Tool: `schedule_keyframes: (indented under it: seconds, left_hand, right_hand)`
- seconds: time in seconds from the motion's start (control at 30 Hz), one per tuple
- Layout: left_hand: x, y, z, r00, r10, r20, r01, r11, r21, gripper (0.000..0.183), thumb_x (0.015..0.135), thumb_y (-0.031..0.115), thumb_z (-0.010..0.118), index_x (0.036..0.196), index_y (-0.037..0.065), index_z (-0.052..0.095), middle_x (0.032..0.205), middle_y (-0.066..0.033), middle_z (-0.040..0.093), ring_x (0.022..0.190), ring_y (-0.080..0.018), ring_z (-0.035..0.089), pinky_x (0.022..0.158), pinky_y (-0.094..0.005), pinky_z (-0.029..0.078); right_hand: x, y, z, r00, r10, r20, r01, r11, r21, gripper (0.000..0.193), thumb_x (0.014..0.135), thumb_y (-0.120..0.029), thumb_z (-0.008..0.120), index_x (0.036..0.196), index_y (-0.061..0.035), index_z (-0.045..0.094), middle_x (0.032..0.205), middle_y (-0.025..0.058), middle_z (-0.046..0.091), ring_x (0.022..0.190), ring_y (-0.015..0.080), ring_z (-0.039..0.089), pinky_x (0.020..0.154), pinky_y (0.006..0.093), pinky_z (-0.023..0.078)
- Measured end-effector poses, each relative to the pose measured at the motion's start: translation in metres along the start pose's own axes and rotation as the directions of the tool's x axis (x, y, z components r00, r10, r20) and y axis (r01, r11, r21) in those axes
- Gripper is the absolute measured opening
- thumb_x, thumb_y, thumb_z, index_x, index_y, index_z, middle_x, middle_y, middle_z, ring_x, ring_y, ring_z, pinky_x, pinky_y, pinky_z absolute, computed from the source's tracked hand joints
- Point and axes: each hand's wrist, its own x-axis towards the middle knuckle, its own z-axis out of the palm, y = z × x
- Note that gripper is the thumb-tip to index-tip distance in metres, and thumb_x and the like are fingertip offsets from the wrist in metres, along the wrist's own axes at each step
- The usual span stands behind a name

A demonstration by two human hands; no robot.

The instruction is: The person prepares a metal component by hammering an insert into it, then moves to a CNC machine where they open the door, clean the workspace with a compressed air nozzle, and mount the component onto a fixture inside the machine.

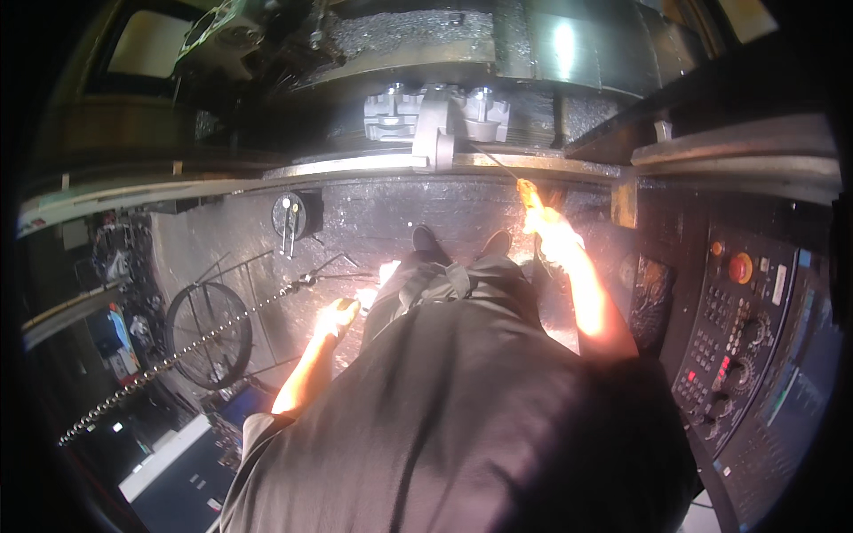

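My right hand (555,238) is closed around the yellow-orange handle of a tool with a thin straight rod (503,166). The rod slants up and left toward a grey metal casting (433,133) with a rounded upright part, at the machine's front ledge. Whether its tip touches the casting is too blurred to tell. My left hand (336,318) is lower, left of my body, with its fingers curled. Glare washes it out, and what it holds, if anything, cannot be made out.
A control panel (737,329) with a red knob stands at the right. To the left hangs a chain (191,348) in front of a dark wheel-like ring (175,330). A round dark stand (302,216) carries two slim tools. Metal chips (418,34) cover the machine bed.
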Motion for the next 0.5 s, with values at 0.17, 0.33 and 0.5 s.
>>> schedule_keyframes:
  seconds: [0.17, 0.33, 0.5]
  left_hand:
    - [0.004, 0.029, -0.008, 0.999, 0.031, 0.033, -0.026, 0.991, -0.132, 0.051, 0.096, 0.048, 0.063, 0.125, 0.006, 0.07, 0.124, -0.0188, 0.071, 0.117, -0.0304, 0.066, 0.101, -0.0396, 0.048]
    - [0.032, -0.002, 0.009, 1.0, 0.007, -0.026, -0.014, 0.953, -0.304, 0.048, 0.095, 0.049, 0.064, 0.111, 0.004, 0.075, 0.113, -0.0191, 0.074, 0.107, -0.0317, 0.069, 0.095, -0.0409, 0.05]
    - [0.059, -0.02, 0.026, 0.997, -0.023, -0.08, 0.029, 0.997, 0.074, 0.05, 0.097, 0.05, 0.055, 0.106, 0.005, 0.076, 0.104, -0.0175, 0.076, 0.102, -0.0309, 0.07, 0.09, -0.0417, 0.051]
  right_hand:
    - [-0.04, -0.089, 0.0, 0.996, -0.094, -0.004, 0.079, 0.857, -0.509, 0.047, 0.1, -0.049, 0.056, 0.107, -0.0044, 0.066, 0.09, 0.0104, 0.068, 0.074, 0.0217, 0.063, 0.066, 0.0372, 0.051]
    - [-0.055, -0.194, 0.062, 0.983, -0.166, 0.076, 0.143, 0.437, -0.888, 0.058, 0.097, -0.056, 0.052, 0.124, -0.0069, 0.067, 0.124, 0.0213, 0.069, 0.118, 0.039, 0.063, 0.101, 0.0481, 0.046]
    - [-0.05, -0.24, 0.158, 0.885, -0.263, 0.384, 0.373, -0.092, -0.923, 0.041, 0.103, -0.041, 0.05, 0.102, -0.0028, 0.065, 0.094, 0.0215, 0.072, 0.09, 0.0396, 0.071, 0.083, 0.0492, 0.056]
